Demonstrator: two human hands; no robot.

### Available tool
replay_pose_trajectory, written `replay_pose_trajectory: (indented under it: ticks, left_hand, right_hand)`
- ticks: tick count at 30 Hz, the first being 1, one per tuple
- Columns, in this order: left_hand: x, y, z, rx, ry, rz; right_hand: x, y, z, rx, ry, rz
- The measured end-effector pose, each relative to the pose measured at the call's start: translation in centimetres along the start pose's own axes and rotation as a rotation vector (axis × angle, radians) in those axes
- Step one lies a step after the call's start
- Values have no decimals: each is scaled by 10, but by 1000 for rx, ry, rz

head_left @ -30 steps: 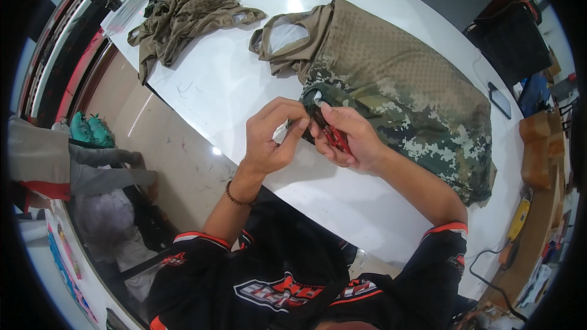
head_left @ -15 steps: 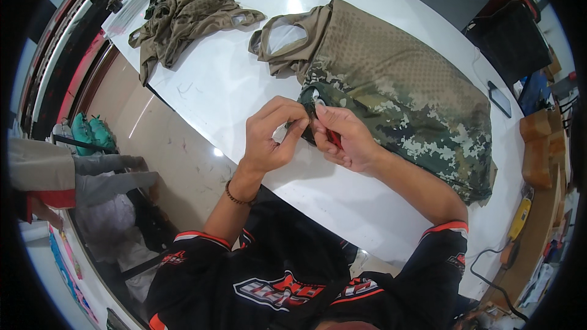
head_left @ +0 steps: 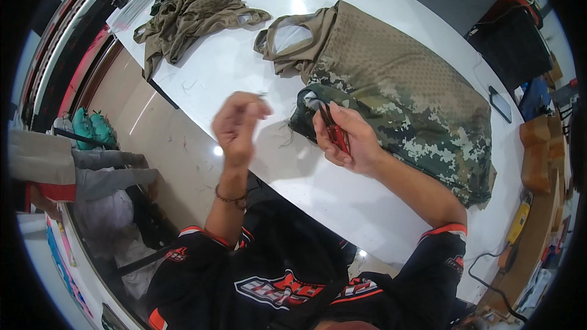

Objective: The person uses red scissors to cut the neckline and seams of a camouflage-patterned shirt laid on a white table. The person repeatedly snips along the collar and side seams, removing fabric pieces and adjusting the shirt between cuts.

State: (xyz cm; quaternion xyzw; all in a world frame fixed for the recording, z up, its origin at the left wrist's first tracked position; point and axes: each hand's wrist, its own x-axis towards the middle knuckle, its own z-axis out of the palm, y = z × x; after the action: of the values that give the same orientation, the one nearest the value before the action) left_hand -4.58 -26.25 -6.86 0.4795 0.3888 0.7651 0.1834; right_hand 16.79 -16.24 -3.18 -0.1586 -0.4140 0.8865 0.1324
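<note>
Mid-frame, the right hand [head_left: 353,139] has its fingers wrapped round red snips [head_left: 336,134] at the shirt's [head_left: 403,76] edge; further left, the left hand [head_left: 237,123] blurs, its grasp unclear from here.

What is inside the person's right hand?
The right hand holds red-handled snips; their dark blades are visible. The hand covers part of the handles, so their full shape cannot be seen.

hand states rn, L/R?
Left hand: fingers drawn together, motion-blurred; can't tell if it holds anything.
Right hand: closed, holding red-handled snips.
</note>
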Motion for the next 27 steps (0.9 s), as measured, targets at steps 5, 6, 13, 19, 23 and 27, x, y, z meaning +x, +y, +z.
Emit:
replay_pose_trajectory:
  ticks: [5, 6, 13, 19, 23, 27]
  left_hand:
    - [9, 20, -113, 628, 422, 15]
    - [16, 28, -123, 916, 491, 29]
    - [-2, 19, -62, 520, 167, -97]
    - [6, 18, 33, 588, -134, -63]
    - [5, 10, 32, 640, -112, -27]
    - [2, 12, 31, 633, -74, -9]
  right_hand:
    - [0, 7, 0, -65, 13, -231]
    - [1, 10, 2, -68, 29, -278]
    - [3, 14, 4, -34, 13, -248]
    - [-4, 15, 9, 2, 12, -151]
    - [-4, 15, 9, 22, -18, -41]
    - [-4, 17, 5, 73, -81, 99]
